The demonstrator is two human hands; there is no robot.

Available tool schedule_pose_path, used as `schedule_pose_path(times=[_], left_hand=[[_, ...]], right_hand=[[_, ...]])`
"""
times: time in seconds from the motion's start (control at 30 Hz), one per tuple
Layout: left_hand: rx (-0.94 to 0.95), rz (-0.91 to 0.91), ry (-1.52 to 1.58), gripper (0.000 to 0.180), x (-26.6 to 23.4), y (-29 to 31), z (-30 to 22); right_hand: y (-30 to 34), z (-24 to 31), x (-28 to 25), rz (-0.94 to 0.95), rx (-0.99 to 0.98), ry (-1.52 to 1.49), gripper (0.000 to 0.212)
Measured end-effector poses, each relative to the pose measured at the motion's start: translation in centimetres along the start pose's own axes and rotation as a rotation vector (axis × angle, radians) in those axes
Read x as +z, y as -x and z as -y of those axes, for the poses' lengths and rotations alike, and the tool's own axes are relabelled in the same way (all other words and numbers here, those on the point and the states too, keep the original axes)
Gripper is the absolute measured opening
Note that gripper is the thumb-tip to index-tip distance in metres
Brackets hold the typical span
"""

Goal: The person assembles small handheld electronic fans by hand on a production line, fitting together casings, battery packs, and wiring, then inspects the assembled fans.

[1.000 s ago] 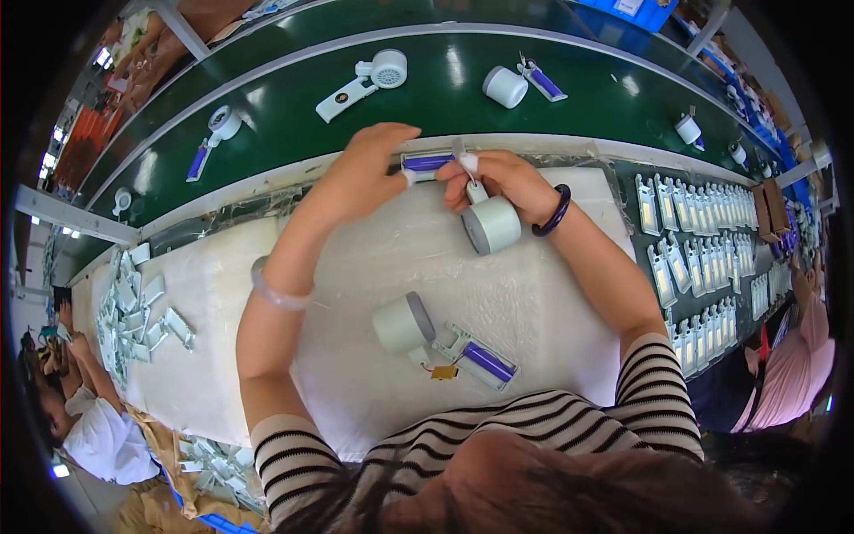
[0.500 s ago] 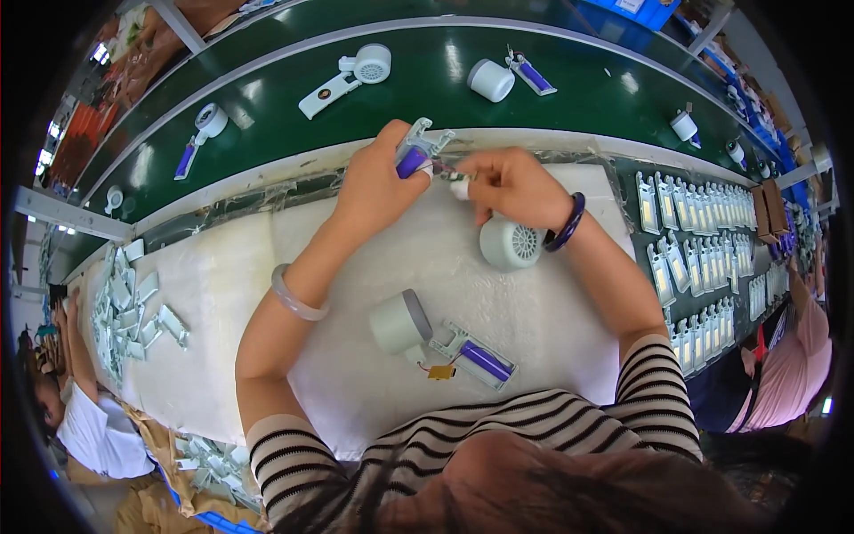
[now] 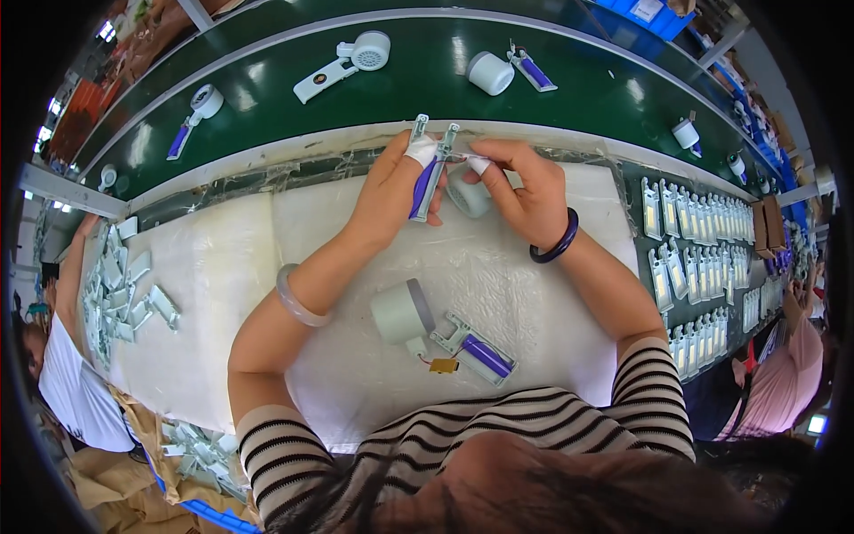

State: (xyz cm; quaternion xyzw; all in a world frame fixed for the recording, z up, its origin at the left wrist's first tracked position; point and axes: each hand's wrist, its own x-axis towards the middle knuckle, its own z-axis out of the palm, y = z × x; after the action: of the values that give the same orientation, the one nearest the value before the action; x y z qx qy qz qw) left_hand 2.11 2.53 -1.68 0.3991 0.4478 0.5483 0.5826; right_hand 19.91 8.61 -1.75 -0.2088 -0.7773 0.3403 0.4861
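Green belt behind white-covered bench | left hand curled round purple-celled handle | right hand alongside, grip unclear

Bright centre, soft bent rim

Bright, fairly even light covers the white work surface, which glints softly. Pale streaks of glare lie on the green belt. Small white lights show at upper left. Fisheye distortion bends straight edges toward a black rim, where details turn soft and dim.
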Motion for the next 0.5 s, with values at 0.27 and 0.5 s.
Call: schedule_pose_path(times=[0.27, 0.5], left_hand=[[0.061, 0.035, -0.041, 0.038, 0.0, 0.0, 0.9], [0.178, 0.134, -0.097, 0.044, 0.5, 1.2, 1.0]], right_hand=[[-0.1, 0.2, -0.5, 0.093, -0.189, 0.202, 0.029], [0.4, -0.2, -0.4, 0.073, -0.175, 0.241, 0.023]])
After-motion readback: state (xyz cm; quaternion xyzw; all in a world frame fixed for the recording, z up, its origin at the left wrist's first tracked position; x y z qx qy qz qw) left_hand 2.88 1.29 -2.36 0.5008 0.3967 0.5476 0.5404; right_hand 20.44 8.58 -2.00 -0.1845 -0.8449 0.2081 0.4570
